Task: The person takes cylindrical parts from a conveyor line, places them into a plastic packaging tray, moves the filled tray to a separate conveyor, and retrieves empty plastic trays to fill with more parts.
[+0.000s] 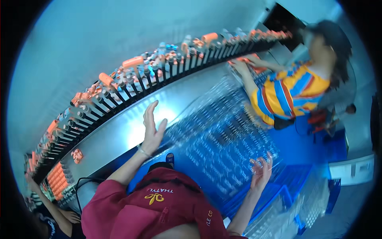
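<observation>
Desk [101, 145] of pale grey metal sweeps from near left to far right, backed by a long rack [119, 106] of dark uprights piled with orange and blue pieces [133, 61]. At its far right, a co-worker [284, 91] in a striped top has both hands on orange pieces.

Clear tray [215, 155], rows of small cells across it, lies slantwise in front of the person, near side of the desk, over blue; whether it rests on something or hangs is unclear. No orange piece shows in its cells, so filling looks unstarted there, whereas a neat block of orange pieces [57, 181] sits in rows at near left. The tray has no plain front: one corner points far, toward the co-worker, another left. Blur and lens bend leave its long axis uncertain. Blue crates [284, 185] stand to the near right.

Left hand [152, 129] has a wide grip, fingers spread, thumb just beside the tray's left corner. Right hand [260, 171] curls at the right corner; whether its grip pinches the plastic, I cannot tell.

Smallest, a loose orange cluster [76, 156] lies on the desk's left.
</observation>
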Available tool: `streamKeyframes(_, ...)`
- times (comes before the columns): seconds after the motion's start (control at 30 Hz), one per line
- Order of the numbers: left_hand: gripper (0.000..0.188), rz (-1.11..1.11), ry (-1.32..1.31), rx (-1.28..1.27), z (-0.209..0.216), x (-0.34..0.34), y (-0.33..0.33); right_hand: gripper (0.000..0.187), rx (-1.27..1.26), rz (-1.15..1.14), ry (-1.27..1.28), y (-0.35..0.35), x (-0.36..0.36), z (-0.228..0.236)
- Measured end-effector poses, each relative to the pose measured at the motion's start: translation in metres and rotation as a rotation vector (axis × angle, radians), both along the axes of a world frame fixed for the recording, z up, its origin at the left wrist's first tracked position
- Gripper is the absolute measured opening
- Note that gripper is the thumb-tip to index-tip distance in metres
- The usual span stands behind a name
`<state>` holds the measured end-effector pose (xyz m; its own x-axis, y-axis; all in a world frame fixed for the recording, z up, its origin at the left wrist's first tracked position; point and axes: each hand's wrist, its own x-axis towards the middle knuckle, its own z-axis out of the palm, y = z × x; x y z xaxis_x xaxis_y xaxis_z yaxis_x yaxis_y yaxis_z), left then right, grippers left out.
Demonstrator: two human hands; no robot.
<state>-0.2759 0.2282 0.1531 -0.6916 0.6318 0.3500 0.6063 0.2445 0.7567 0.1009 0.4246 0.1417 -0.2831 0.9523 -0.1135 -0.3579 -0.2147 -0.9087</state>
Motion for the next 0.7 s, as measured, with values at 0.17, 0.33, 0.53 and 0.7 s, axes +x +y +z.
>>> streamKeyframes(0.17, 0.065, -0.246, -0.833, 0.022, -0.028, -0.043, -0.029, 0.06, -0.065, 0.412, -0.188, 0.085, -0.121, -0.026)
streamKeyframes(0.33, 0.068, 0.255, -0.48, -0.164, -0.114, -0.004, -0.059, 0.049, 0.016, 0.751, -0.342, 0.132, -0.253, -0.139)
streamKeyframes(0.53, 0.065, 0.63, -0.198, -0.257, -0.158, 0.022, -0.038, 0.035, 0.696, 0.561, -0.525, 0.219, -0.375, -0.083)
streamKeyframes(0.7, 0.061, 0.708, -0.101, -0.187, -0.176, 0.018, 0.017, 0.059, 0.86, 0.879, -0.631, 0.284, -0.487, 0.027)
